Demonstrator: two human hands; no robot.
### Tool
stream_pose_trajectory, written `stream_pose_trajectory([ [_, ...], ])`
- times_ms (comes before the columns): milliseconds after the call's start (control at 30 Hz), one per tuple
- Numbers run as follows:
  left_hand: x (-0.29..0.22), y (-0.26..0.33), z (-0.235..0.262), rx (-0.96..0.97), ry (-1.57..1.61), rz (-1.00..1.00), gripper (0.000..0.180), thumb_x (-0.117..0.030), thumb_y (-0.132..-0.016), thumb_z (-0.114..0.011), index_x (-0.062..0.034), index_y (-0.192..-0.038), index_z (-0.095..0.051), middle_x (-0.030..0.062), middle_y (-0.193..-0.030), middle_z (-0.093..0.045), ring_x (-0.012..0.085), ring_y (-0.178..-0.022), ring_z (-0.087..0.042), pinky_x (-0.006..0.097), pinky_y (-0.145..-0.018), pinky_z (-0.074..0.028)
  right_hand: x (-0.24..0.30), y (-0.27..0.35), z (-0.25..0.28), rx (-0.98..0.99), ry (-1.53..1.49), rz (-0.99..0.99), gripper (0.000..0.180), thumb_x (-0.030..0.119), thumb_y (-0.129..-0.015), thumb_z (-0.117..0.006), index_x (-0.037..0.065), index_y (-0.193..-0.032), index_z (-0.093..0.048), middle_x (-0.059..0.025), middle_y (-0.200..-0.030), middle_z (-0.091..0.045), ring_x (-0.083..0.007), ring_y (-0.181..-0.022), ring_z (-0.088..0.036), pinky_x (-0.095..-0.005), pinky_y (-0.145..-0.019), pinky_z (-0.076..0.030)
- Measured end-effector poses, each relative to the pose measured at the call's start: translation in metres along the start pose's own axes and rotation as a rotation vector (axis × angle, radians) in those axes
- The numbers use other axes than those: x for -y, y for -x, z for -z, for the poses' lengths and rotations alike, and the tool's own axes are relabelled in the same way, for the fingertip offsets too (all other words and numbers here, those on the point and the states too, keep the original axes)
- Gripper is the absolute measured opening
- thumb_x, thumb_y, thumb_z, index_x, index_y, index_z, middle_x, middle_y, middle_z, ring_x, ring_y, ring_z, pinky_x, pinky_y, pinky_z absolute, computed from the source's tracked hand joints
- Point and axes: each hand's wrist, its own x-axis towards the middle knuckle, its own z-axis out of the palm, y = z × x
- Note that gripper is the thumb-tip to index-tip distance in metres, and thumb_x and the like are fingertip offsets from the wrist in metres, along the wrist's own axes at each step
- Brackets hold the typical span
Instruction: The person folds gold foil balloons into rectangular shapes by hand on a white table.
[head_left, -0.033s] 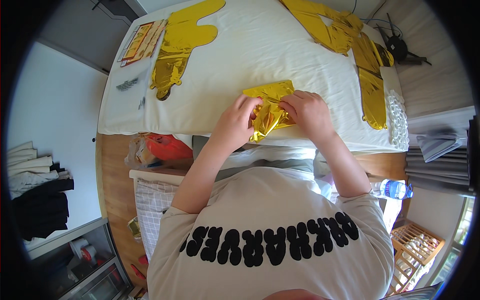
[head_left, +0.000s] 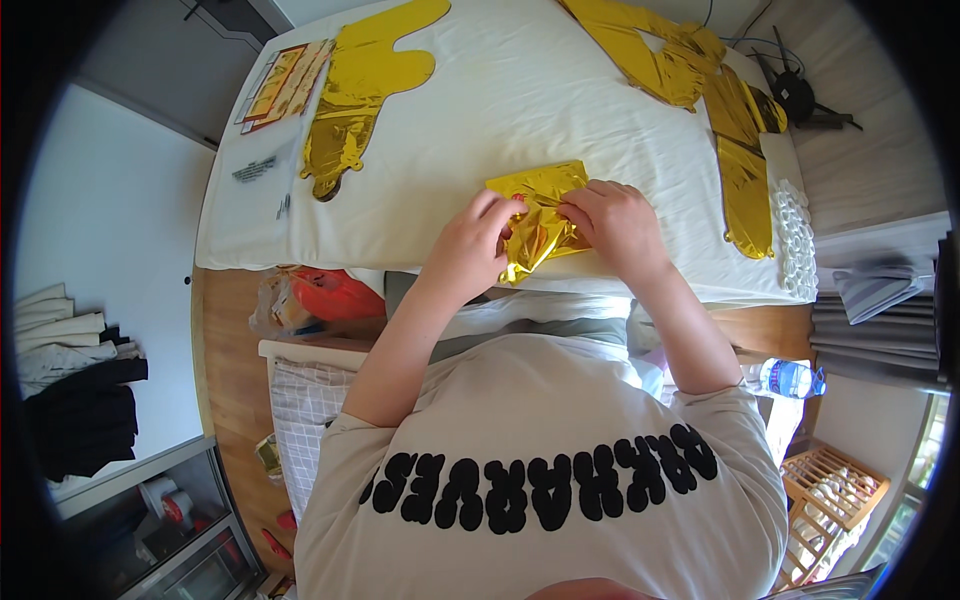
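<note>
Near the front edge of the white-covered table, a folded, crinkled gold foil balloon [head_left: 540,182] lies between my hands. My left hand [head_left: 466,248] is closed on its left side, thumb and fingers pinching the foil. From the right, my right hand [head_left: 622,228] pinches the creased upper middle, its fingers bent together. A small red spot shows by the left fingertips. The foil's lower corner sticks out below the hands, and part of its middle is hidden by the fingers.
A flat gold foil balloon [head_left: 375,75] lies far left, beside a printed card [head_left: 285,85] and a clear plastic bag [head_left: 255,170]. More flat gold foil [head_left: 745,180] spreads along the right, next to clear looped plastic [head_left: 796,240]. A black router-like device [head_left: 795,95] stands behind it.
</note>
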Motion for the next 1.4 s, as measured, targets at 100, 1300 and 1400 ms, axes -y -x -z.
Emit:
stream_pose_trajectory([
  [100,0.0,-0.002,0.006,0.048,0.025,-0.005,0.046,0.003,-0.086,-0.069,-0.0061,-0.129,-0.057,0.0126,-0.115,-0.063,0.0249,-0.093,-0.072,0.039,-0.083,-0.058,-0.002,-0.002,0.008,0.078,-0.095,-0.052,0.015,0.021,-0.09,-0.078,0.007,-0.094,-0.075,-0.0097,-0.085,-0.07,-0.0325,-0.076,-0.068,-0.041,-0.071,-0.055],
  [1300,0.015,-0.037,-0.003,0.312,-0.224,-0.522,0.049,-0.035,-0.094,-0.074,-0.0159,-0.139,-0.069,0.0075,-0.151,-0.055,0.032,-0.132,-0.056,0.046,-0.112,-0.046,-0.04,0.018,0.03,0.264,-0.372,0.155,0.026,0.002,-0.08,-0.077,0.008,-0.105,-0.078,-0.0128,-0.113,-0.074,-0.0348,-0.112,-0.069,-0.0454,-0.097,-0.056],
  [1400,0.01,-0.038,0.003,0.228,-0.383,-0.624,0.053,-0.039,-0.096,-0.071,-0.0202,-0.145,-0.064,0.0071,-0.161,-0.048,0.0333,-0.146,-0.046,0.054,-0.121,-0.036,-0.044,0.026,0.027,0.227,-0.305,0.182,0.028,0.003,-0.081,-0.078,0.011,-0.107,-0.078,-0.0115,-0.116,-0.074,-0.0345,-0.114,-0.068,-0.0461,-0.1,-0.054],
])
